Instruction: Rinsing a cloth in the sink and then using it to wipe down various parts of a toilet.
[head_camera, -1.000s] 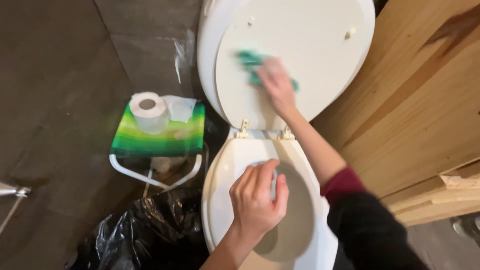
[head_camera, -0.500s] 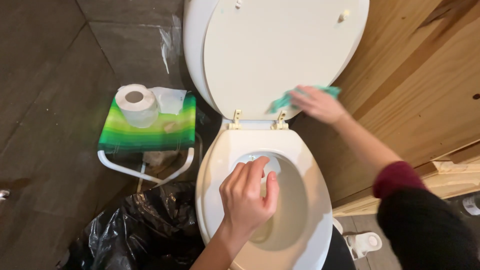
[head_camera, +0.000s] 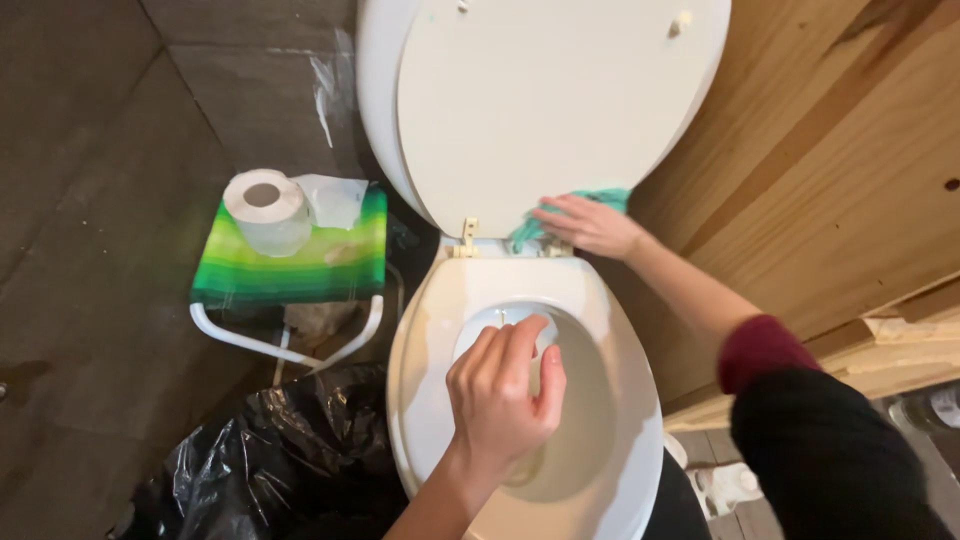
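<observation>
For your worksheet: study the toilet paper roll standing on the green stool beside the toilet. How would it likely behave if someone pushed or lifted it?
The toilet paper roll looks nearly full yet mostly soft paper around a hollow core, so probably light. It stands on its flat end on the green stool, so a gentle push would likely slide it; tipped over, its round side would probably roll. A firm squeeze might dent it.

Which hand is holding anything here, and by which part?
The right hand presses a green cloth flat under its fingers by the toilet seat hinge. The left hand hovers curled over the toilet bowl; whether it holds anything cannot be told.
</observation>
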